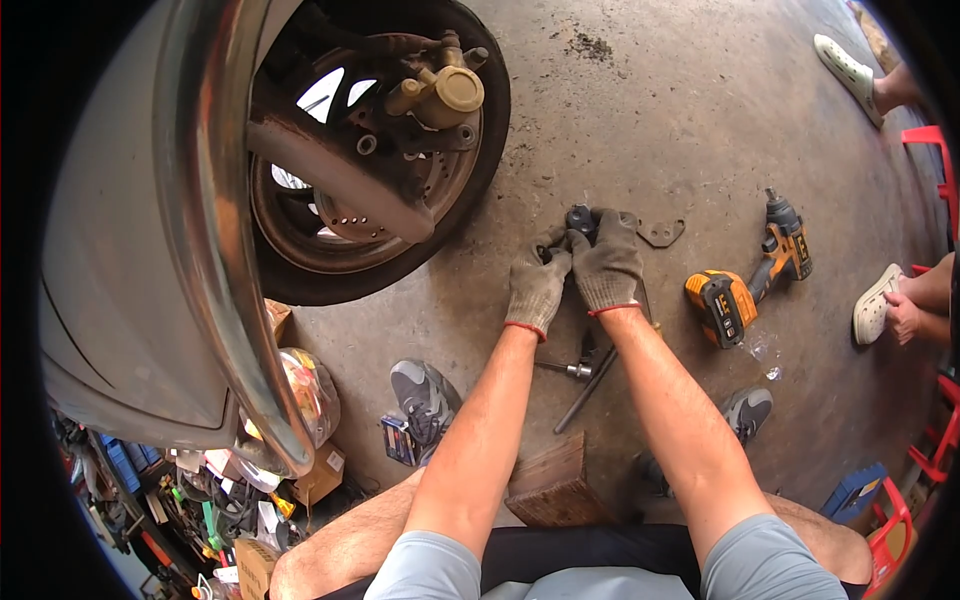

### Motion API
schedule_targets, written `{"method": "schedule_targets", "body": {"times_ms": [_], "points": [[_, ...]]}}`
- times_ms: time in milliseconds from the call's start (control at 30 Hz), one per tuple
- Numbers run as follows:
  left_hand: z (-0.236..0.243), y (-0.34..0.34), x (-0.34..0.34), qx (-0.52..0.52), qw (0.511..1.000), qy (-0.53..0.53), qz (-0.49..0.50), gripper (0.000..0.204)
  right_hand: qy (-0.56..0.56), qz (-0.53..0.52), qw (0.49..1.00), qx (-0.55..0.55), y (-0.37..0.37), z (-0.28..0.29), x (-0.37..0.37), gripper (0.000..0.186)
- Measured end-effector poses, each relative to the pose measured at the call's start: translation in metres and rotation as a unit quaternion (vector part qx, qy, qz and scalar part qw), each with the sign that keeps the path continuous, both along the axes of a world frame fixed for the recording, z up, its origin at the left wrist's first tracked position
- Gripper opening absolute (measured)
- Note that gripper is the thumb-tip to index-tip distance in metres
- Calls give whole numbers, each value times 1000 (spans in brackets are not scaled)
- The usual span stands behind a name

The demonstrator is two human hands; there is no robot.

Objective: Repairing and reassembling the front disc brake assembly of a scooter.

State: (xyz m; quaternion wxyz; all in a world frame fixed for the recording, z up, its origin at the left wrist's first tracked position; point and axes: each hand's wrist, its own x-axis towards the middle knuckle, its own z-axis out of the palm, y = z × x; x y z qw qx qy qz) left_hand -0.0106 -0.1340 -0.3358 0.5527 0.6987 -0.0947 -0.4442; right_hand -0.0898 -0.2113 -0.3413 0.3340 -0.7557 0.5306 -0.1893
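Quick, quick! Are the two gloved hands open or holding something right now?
Left hand: fingers bent; whether it grips anything cannot be told.
Right hand: closed, holding a small dark part at its fingertips.

1. two grey knit gloves point(536, 290) point(609, 270)
2. one small black part point(580, 217)
3. one flat grey metal plate point(661, 238)
4. one orange-and-black cordless driver point(770, 268)
5. two grey sneakers point(424, 395) point(749, 411)
6. two off-white perforated clogs point(849, 74) point(874, 308)
7. one black-tyred wheel point(490, 130)
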Motion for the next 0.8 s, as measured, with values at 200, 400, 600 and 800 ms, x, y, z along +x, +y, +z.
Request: {"method": "schedule_targets", "body": {"times_ms": [200, 400, 600, 800], "points": [[-6, 8, 1, -7, 993, 97, 62, 26, -43, -11, 999, 2, 3, 8, -4, 36], [-7, 19, 4, -32, 983, 121, 132, 18, -136, 99, 986, 9, 19, 11, -23, 39], [-3, 31, 5, -10, 956, 143, 256, 13, 54, 63, 996, 39, -8, 25, -3, 48], [-10, 39, 6, -27, 971, 131, 196, 16, 233, 197, 952, -32, -37, 13, 9, 33]]}}
